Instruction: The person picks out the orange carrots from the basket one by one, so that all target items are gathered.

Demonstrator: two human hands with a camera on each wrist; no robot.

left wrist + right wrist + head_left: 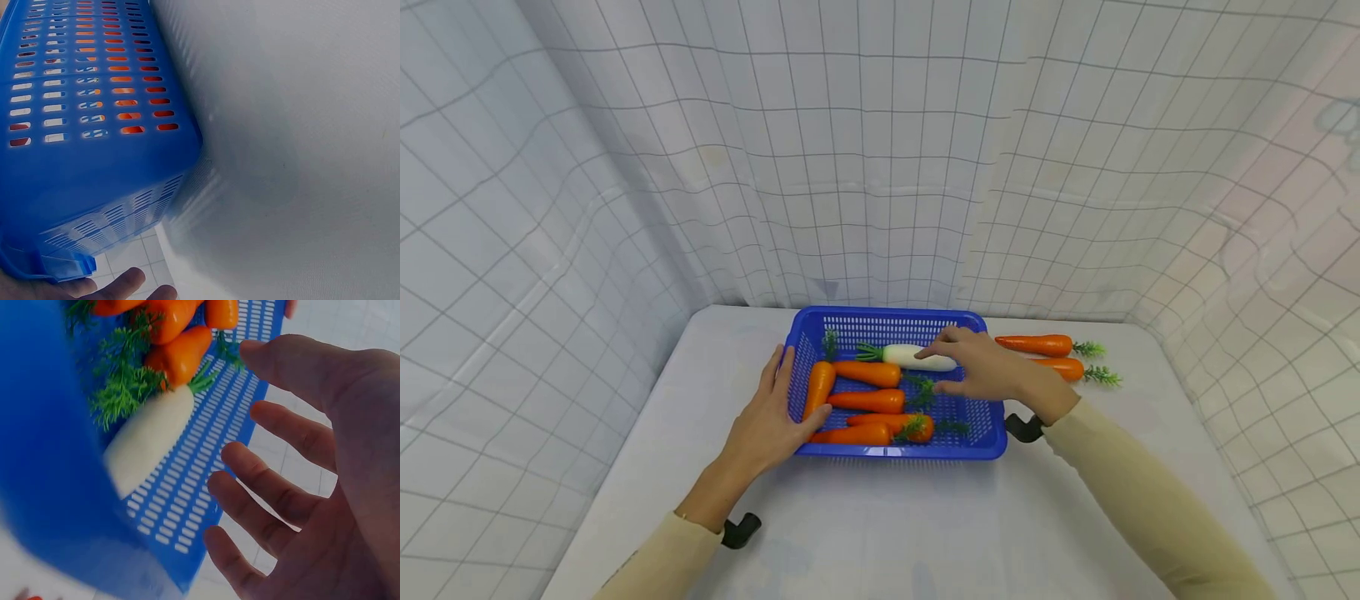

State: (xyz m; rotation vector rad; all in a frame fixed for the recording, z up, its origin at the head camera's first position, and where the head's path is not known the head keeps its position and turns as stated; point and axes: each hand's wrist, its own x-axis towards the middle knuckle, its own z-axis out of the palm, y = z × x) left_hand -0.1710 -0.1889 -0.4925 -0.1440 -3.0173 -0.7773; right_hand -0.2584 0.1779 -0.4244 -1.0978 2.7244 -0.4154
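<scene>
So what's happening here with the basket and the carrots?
A person is working at a blue basket holding several orange carrots and one white radish. The left hand grips the basket's left rim, while the right hand hovers open over the radish. Two more carrots lie on the table to the right of the basket.

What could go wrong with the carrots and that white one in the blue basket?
The right hand hovers open over the white radish, not gripping it, so it might slip if picked up loosely. The left hand holds only one side of the blue basket, so the basket could slide or tip. Two carrots lie outside the basket, under the right arm's path, and a sleeve might roll them away.
</scene>
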